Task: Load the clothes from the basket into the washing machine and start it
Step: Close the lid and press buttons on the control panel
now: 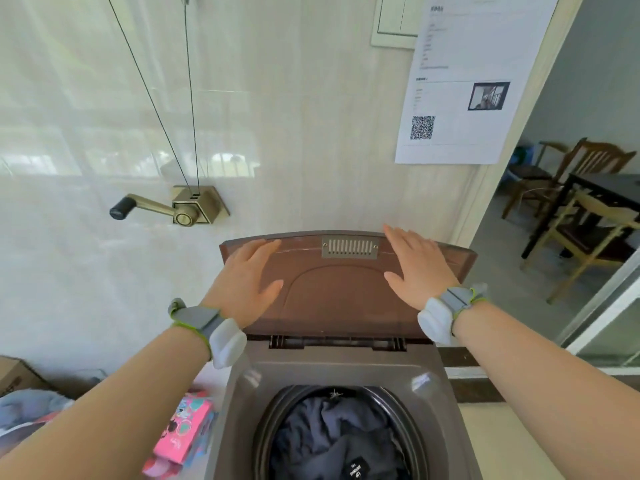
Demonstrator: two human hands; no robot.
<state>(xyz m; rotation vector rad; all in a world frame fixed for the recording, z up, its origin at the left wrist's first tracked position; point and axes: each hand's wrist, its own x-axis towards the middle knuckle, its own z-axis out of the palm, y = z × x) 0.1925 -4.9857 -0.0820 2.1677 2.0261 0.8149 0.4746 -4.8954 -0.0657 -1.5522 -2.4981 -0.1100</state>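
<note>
Indoors, left hand point(247, 275) and right hand point(417, 268) lie flat, holding nothing, on the raised lid point(343, 296) by a white wall point(86, 116).

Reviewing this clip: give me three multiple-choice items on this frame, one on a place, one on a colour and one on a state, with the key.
1. Where is the pink box relative to the washing machine?
A. beside it, on its left
B. on top of its lid
C. inside it

2. What colour are the clothes in the drum?
A. white
B. dark navy
C. red

3. How does the lid stand?
A. shut flat
B. raised
C. taken off

Key:
1 A, the box lies by the machine's left side.
2 B, dark fabric fills the drum.
3 B, the lid stands up behind the uncovered drum, with the left hand and right hand flat on it.
</note>
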